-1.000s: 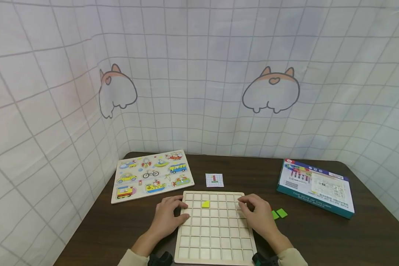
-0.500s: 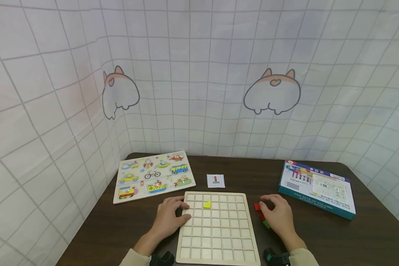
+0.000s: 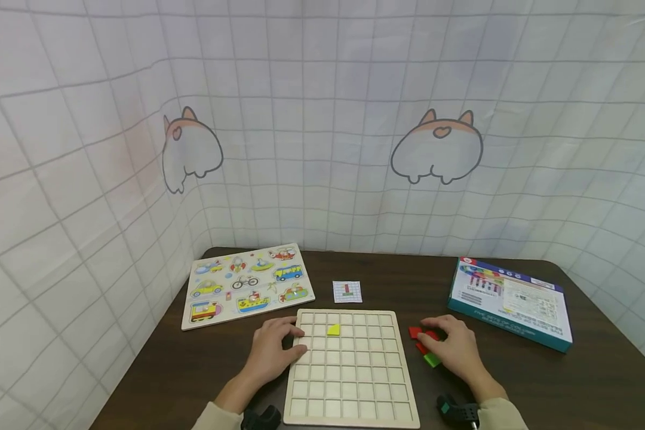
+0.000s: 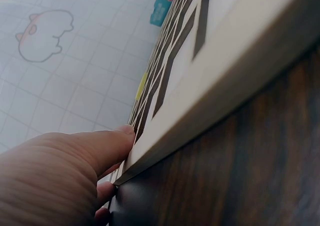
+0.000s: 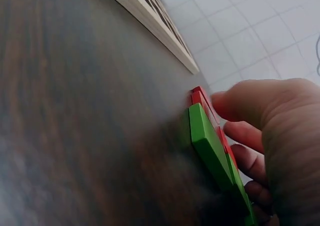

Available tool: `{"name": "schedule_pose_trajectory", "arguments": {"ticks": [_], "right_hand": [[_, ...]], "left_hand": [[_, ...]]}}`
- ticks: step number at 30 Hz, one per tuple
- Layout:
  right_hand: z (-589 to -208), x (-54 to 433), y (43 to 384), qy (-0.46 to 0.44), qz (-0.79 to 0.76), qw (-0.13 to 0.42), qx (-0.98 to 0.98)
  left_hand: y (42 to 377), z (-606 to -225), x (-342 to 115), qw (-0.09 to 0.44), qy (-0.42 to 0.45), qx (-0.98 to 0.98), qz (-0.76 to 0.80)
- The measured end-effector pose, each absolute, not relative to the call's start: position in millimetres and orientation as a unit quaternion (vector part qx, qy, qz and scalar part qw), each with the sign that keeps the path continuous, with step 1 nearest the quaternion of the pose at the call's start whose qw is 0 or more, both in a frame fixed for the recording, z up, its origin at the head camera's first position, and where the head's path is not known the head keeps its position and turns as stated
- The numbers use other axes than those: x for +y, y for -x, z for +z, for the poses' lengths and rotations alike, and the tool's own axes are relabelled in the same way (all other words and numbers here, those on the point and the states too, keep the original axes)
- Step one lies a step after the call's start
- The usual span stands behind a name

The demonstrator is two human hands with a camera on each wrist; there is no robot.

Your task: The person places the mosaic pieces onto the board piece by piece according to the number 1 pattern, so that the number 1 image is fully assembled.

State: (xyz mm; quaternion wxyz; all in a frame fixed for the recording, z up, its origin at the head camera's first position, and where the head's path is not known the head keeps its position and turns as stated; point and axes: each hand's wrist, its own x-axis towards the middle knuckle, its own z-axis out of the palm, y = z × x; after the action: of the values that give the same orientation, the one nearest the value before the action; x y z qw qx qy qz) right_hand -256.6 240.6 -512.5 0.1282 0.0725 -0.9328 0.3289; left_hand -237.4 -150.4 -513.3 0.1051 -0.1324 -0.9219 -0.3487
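Narrow gap between grid board (image 3: 349, 376) and red tiles (image 3: 414, 332), box (image 3: 510, 303) as barrier beyond right hand (image 3: 457, 346)

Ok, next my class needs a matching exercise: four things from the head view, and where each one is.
Things
1. yellow piece
2. left hand
3. right hand
4. teal-sided box

Places
A. at the red pieces
B. farthest right of the four
C. gripping the gridded board by its left edge
D. lying inside the grid

Pairs: 1-D, 2-C, 3-A, 4-B

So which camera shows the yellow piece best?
The head view: it shows the yellow piece from above, its top face showing on the gridded board. The left wrist view catches only a thin sliver, edge-on; the right wrist view doesn't show it.
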Motion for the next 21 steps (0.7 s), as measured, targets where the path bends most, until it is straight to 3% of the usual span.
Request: {"name": "schedule_pose_trajectory", "arguments": {"ticks": [21], "right_hand": [[-509.2,222.0,252.9,-0.038,0.297,0.125,-0.946]], "left_hand": [[238.5,-514.9,-151.5,0.107,0.13,-0.92,-0.353]]}}
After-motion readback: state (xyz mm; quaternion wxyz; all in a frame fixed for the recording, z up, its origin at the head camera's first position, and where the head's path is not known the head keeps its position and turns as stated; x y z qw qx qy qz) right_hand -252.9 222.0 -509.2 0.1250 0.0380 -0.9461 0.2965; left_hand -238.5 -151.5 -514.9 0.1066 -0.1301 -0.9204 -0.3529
